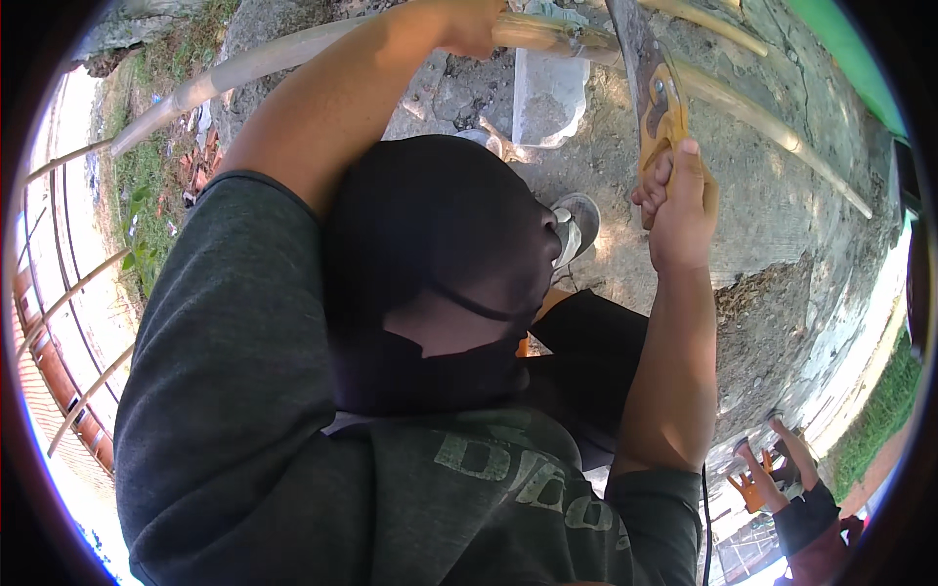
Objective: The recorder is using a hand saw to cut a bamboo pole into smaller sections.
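Note:
A long bamboo pole [762, 117] runs across the top of the view, from the left side to the far right. My left hand [467, 27] grips it near the upper edge, where part of the fingers is cut off. In my right hand [677, 195], the fingers are wrapped round the yellow handle of a handsaw [641, 49]. Its grey blade points up and crosses the pole to the right of my left hand. Whether the teeth have bitten into the bamboo is too unclear to tell.
A pale broken slab [549, 98] lies on rough concrete beyond my shoe [578, 227]. Another bamboo pole [718, 24] lies at the upper right, near a green wall [860, 49]. Another person [809, 523] is at the lower right. Thin poles and green plants [147, 220] are at the left.

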The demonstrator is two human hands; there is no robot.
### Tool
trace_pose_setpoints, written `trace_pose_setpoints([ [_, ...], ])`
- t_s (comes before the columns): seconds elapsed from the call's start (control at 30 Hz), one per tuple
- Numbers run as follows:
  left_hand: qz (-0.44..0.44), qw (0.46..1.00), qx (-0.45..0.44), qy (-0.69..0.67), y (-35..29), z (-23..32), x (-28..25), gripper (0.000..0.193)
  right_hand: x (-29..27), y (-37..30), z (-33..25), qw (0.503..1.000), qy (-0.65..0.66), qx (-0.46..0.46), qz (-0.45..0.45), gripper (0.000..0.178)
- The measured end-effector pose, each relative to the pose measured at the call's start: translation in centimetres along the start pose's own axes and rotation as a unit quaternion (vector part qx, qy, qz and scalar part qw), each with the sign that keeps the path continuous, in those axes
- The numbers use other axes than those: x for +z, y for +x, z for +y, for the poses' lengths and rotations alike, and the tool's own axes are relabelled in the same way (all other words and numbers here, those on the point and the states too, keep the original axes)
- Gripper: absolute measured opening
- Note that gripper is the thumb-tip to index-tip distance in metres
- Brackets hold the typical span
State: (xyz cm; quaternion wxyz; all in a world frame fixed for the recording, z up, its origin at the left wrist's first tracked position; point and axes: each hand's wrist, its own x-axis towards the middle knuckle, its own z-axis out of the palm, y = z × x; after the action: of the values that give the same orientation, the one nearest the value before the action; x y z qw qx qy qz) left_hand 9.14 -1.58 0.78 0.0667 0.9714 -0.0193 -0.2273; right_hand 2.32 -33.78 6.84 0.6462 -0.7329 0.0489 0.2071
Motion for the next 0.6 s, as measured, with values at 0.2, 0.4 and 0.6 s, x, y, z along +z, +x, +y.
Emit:
trace_pose_setpoints([
  [0.2, -0.067, 0.997, 0.003, -0.025, -1.2, 0.2, -0.9, 0.04, -2.4, -6.6, 3.7, 0.99, 0.137, 0.022, 0.035, 0.049],
  [0.4, -0.019, 1.0, -0.007, -0.009, -1.4, 1.0, -0.7, 0.037, 0.5, -0.4, -0.3, 0.998, 0.046, 0.019, 0.037, 0.05],
  [0.6, -0.093, 0.995, -0.034, 0.021, -2.4, 0.7, -2.0, 0.028, 0.3, -7.1, 2.9, 1.0, 0.013, -0.017, -0.006, 0.046],
])
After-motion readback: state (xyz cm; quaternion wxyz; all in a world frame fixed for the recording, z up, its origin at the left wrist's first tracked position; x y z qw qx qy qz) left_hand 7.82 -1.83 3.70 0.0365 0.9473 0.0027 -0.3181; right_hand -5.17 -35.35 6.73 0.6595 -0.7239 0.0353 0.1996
